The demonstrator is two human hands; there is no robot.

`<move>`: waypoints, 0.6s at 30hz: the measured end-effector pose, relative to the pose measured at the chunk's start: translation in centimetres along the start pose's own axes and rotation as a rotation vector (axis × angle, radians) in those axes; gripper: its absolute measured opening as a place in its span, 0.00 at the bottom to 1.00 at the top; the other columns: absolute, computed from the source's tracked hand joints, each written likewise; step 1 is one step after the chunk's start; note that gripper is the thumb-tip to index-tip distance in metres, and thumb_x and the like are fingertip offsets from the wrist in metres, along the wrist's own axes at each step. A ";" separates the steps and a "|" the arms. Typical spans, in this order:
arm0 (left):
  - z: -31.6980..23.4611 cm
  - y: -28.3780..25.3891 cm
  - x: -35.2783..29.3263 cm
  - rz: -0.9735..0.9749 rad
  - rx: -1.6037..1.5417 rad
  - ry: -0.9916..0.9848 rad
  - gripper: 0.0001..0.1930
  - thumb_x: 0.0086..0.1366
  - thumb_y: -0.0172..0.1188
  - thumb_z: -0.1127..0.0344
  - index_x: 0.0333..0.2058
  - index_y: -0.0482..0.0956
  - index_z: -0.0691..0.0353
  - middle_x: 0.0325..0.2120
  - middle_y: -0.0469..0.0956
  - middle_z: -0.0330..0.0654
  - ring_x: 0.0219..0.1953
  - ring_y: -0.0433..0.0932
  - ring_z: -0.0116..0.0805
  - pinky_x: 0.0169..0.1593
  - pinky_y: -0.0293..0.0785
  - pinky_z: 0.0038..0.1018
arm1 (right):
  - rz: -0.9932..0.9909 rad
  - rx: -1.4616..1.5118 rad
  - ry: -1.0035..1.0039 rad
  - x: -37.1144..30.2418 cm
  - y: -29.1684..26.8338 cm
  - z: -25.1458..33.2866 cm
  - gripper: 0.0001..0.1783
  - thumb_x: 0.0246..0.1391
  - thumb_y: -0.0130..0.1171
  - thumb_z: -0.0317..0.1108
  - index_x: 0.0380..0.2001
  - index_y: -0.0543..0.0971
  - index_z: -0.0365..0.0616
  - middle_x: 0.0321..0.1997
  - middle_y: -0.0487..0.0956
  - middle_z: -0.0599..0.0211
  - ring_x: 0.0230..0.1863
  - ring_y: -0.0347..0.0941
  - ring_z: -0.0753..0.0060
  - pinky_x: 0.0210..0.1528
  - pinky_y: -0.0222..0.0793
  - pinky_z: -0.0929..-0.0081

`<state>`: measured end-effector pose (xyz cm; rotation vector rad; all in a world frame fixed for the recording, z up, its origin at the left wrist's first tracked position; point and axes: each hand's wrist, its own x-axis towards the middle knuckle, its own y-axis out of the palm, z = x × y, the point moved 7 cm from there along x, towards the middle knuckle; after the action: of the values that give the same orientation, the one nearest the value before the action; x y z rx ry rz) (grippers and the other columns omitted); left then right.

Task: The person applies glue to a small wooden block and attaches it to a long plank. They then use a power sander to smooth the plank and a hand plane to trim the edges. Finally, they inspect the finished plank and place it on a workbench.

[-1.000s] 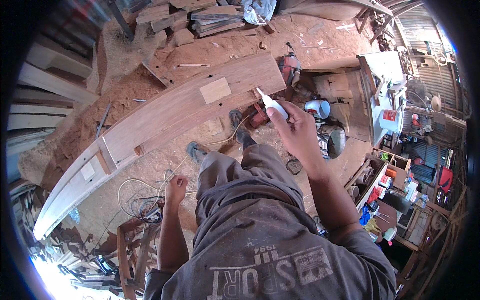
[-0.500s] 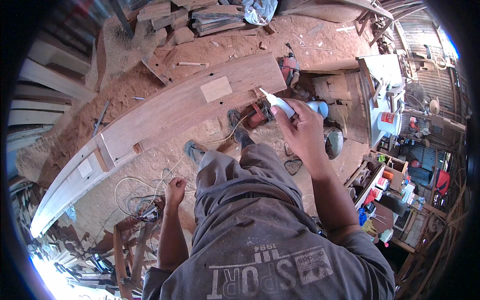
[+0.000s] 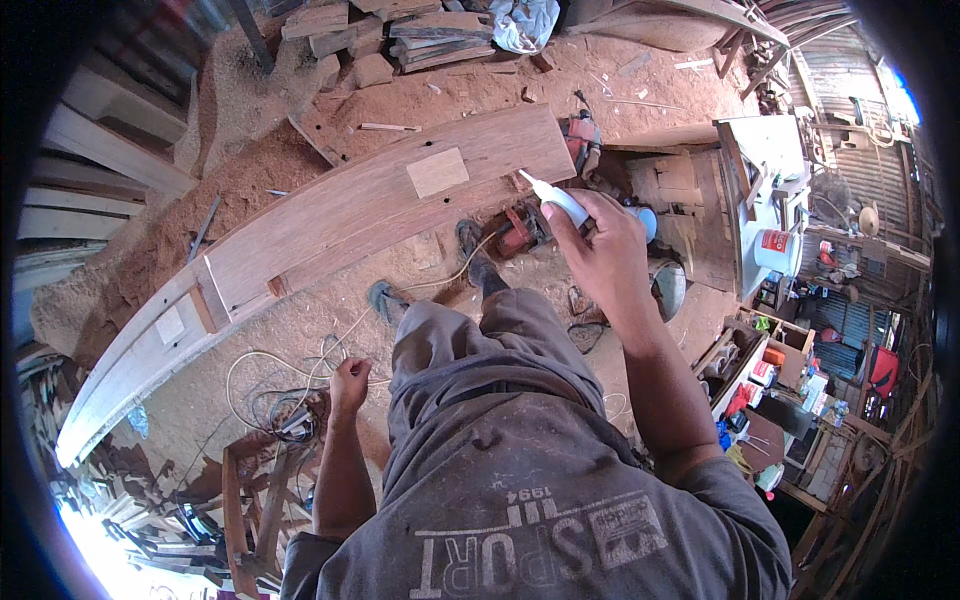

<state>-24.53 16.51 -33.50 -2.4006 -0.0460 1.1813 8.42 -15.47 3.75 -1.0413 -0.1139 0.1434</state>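
White plastic, the glue bottle (image 3: 562,203) looks light and squeezable, gripped round its body by the closed right hand (image 3: 600,250) with its nozzle aimed at the plank (image 3: 330,215), while the left hand (image 3: 350,378) hangs loosely curled, holding nothing.

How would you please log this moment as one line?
right hand: holds white glue bottle | nozzle: toward long plank | left hand: empty, hanging
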 end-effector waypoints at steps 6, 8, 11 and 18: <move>1.6 0.6 0.0 -0.005 -0.006 0.014 0.25 0.67 0.65 0.46 0.43 0.85 0.68 0.35 0.86 0.51 0.39 0.85 0.42 0.47 0.78 0.36 | -0.027 -0.030 -0.081 0.1 0.0 0.2 0.17 0.62 0.68 0.41 0.45 0.85 0.38 0.38 0.85 0.52 0.34 0.84 0.53 0.37 0.78 0.63; 2.1 0.8 0.0 -0.009 -0.017 -0.008 0.25 0.67 0.64 0.46 0.42 0.85 0.68 0.34 0.86 0.51 0.39 0.85 0.42 0.47 0.77 0.36 | -0.022 -0.031 -0.078 0.1 0.0 0.2 0.17 0.62 0.68 0.40 0.45 0.85 0.38 0.38 0.85 0.52 0.34 0.83 0.54 0.37 0.78 0.63; 2.1 0.7 -0.2 -0.042 0.016 0.006 0.25 0.67 0.64 0.46 0.41 0.85 0.68 0.32 0.85 0.50 0.37 0.84 0.41 0.46 0.77 0.36 | -0.020 -0.026 -0.093 0.2 -0.1 0.5 0.16 0.62 0.68 0.40 0.45 0.86 0.38 0.37 0.85 0.53 0.33 0.83 0.54 0.36 0.78 0.63; 2.4 0.9 -0.3 -0.030 -0.007 -0.016 0.25 0.66 0.65 0.44 0.42 0.87 0.64 0.36 0.88 0.51 0.42 0.87 0.47 0.49 0.79 0.39 | -0.051 -0.005 -0.125 0.3 -0.3 1.0 0.16 0.61 0.69 0.39 0.43 0.86 0.36 0.36 0.85 0.51 0.32 0.83 0.54 0.34 0.78 0.63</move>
<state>-26.62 16.54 -34.93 -2.3880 -0.0911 1.1882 8.56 -14.71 4.50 -1.0335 -0.2536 0.1620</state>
